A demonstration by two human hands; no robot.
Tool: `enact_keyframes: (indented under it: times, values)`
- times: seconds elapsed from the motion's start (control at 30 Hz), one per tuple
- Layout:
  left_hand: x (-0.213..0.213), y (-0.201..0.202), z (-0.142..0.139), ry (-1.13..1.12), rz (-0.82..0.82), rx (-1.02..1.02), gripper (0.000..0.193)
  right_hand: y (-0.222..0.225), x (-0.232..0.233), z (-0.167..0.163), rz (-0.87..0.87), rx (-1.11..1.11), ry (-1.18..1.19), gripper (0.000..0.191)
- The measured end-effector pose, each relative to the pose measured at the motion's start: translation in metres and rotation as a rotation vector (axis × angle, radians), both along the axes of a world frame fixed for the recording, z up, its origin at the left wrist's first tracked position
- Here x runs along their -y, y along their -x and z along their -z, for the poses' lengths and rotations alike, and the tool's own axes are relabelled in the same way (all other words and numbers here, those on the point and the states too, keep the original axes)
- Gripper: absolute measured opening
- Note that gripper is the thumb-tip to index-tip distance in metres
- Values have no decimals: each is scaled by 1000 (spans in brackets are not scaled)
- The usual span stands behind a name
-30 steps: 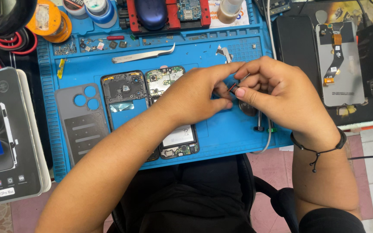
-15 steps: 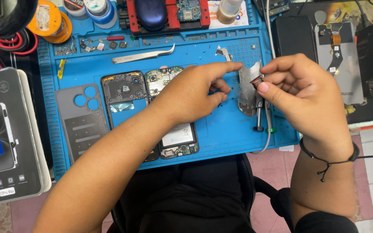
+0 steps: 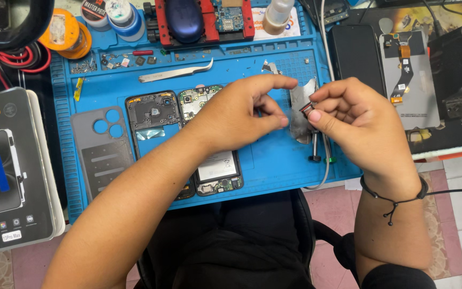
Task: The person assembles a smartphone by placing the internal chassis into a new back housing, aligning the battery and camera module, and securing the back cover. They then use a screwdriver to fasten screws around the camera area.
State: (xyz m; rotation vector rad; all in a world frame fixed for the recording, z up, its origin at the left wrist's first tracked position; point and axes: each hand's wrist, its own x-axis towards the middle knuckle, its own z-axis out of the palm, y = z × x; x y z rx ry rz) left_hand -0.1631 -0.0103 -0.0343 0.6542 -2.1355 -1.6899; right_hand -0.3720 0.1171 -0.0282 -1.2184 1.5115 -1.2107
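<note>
My right hand (image 3: 356,120) pinches a small dark part with a red edge (image 3: 306,107) between thumb and forefinger, above the blue work mat (image 3: 274,160). A crumpled silvery metal piece (image 3: 298,120) sits just behind that part; whether the hand holds it too I cannot tell. My left hand (image 3: 239,115) hovers just left of it, forefinger stretched out and thumb apart, holding nothing. Under the left wrist lies an opened phone (image 3: 215,171) with its board and battery showing. A dark screwdriver (image 3: 315,147) lies on the mat below my right hand.
A phone frame (image 3: 153,120) and a grey back cover (image 3: 102,152) lie left of the opened phone. Tweezers (image 3: 175,74) and small screws sit at the mat's back. A phone box (image 3: 9,171) lies far left, a display panel (image 3: 407,80) far right.
My hands were joined around the small part; they have drawn apart. The right hand moved right with the part, and the left hand let go and opened its fingers.
</note>
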Motion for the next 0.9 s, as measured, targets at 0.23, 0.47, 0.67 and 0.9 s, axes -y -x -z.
enact_keyframes:
  times: [0.23,0.47,0.67,0.9]
  values:
    - [-3,0,0,169,-69,92,59,0,1,2,24,-62,-14,24]
    - [-5,2,-1,288,-129,187,68,-3,-2,3,27,-81,-14,24]
    - [-4,-1,-3,287,-232,159,51,-7,-10,2,49,-49,3,25]
    - [-40,-15,-35,-53,-113,-40,62,-28,-42,0,138,172,24,28]
